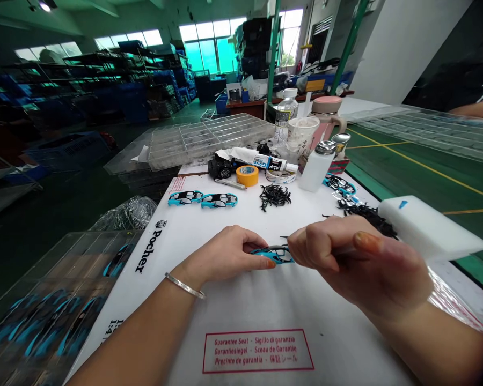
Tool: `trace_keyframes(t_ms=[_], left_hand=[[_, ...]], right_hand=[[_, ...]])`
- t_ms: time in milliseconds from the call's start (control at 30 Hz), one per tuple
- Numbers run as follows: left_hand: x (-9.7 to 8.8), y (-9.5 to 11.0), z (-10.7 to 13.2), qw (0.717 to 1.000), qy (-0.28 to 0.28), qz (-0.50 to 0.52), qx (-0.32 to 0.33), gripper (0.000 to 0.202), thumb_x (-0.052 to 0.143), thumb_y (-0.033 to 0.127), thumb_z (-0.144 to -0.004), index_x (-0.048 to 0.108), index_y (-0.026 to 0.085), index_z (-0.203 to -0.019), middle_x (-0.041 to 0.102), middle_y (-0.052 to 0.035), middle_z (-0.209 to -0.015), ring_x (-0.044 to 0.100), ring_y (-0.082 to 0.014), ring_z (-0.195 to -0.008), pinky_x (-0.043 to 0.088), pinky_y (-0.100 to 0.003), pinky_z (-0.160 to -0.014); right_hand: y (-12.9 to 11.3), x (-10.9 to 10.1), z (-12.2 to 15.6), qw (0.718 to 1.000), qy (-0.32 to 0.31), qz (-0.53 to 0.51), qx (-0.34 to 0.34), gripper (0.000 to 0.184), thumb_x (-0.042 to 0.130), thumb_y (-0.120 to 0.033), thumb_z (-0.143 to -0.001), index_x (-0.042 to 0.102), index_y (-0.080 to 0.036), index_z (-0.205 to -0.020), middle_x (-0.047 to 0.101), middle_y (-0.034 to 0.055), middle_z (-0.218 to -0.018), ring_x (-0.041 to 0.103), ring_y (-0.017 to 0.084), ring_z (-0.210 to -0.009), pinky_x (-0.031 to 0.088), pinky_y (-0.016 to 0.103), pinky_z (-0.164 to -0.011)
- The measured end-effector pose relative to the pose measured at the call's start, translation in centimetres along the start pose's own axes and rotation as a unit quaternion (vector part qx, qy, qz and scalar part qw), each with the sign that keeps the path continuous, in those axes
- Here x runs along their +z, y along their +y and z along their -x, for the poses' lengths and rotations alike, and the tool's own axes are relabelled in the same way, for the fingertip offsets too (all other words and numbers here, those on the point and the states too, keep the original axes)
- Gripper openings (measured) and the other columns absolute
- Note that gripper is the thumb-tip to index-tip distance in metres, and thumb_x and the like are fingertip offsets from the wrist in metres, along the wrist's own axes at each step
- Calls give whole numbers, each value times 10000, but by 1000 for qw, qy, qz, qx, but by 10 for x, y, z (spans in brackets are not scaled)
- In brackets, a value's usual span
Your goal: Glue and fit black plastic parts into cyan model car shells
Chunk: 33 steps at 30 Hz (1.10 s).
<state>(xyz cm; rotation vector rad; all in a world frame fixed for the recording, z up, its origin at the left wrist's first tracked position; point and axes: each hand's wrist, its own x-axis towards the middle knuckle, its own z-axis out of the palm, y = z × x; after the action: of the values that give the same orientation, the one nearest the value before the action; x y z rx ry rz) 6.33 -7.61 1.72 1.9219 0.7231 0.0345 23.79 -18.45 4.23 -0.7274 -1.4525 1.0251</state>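
Note:
My left hand (229, 252) is closed on a small light-blue model car body (279, 255), thumb on the near side, low over the white board. A silver bracelet circles that wrist. My right hand (358, 257) is curled shut at the car body's right end and hides it. From its fingertips a thin dark pointed tool (284, 236) sticks out to the left; the rest of it lies hidden in the fist. Beyond my hands are a pile of small black curved parts (275, 198) and two more blue car bodies (219, 200) standing side by side.
At the back stand a white bottle (316, 167), orange tape roll (247, 176), glue tube (268, 162) and pink mug (324, 123). A white foam block (426, 225) and more black parts (370, 219) lie right. A clear tray (137, 252) with blue bodies sits lower left.

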Motion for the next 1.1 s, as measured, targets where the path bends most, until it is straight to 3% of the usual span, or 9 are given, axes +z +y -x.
trace_keyframes(t_ms=[133, 333, 500, 833, 967, 1100], left_hand=[[2, 0, 1, 999, 29, -33, 15, 329, 739, 382, -712, 722, 226, -1001, 690, -5, -871, 621, -187, -808, 472, -264, -694], [7, -1, 1, 996, 74, -40, 28, 403, 726, 265, -667, 690, 244, -1068, 688, -8, -974, 639, -187, -847, 515, -276, -729], [9, -1, -1, 993, 88, -52, 59, 388, 706, 208, -662, 695, 256, -1047, 682, 11, -1040, 637, -168, -868, 532, -269, -749], [10, 2, 2, 985, 107, -88, 99, 391, 707, 163, -692, 677, 253, -1071, 667, 15, -1088, 628, -157, -940, 553, -253, -763], [12, 4, 3, 963, 146, -151, 168, 380, 641, 82, -730, 638, 242, -1075, 649, 15, -1098, 612, -143, -969, 553, -255, -801], [15, 3, 2, 917, 199, -230, 260, 470, 548, -31, -731, 572, 218, -1129, 626, -13, -1160, 582, -151, -1107, 527, -286, -942]], right_hand=[[-12, -17, -2, 998, -1, -56, -21, 527, 465, -580, -892, 371, -177, -567, 263, -23, -467, 275, 113, -448, 249, 291, -489], [-31, -44, 0, 990, 82, -104, -46, 541, 597, -557, -867, 326, -170, -604, 216, -56, -468, 253, 71, -436, 278, 248, -485], [-34, -47, -1, 986, 110, -109, -60, 528, 620, -541, -844, 333, -175, -595, 213, -59, -451, 254, 74, -424, 276, 245, -457], [-25, -46, -5, 985, 91, -109, -95, 526, 534, -591, -866, 373, -182, -578, 202, -54, -416, 241, 79, -376, 294, 253, -419], [-26, -42, -6, 980, 109, -130, -106, 531, 566, -582, -831, 343, -181, -563, 173, -57, -401, 217, 76, -367, 269, 241, -395], [-27, -38, -6, 975, 129, -155, -97, 564, 570, -608, -832, 320, -183, -560, 159, -55, -396, 206, 84, -375, 260, 242, -405]])
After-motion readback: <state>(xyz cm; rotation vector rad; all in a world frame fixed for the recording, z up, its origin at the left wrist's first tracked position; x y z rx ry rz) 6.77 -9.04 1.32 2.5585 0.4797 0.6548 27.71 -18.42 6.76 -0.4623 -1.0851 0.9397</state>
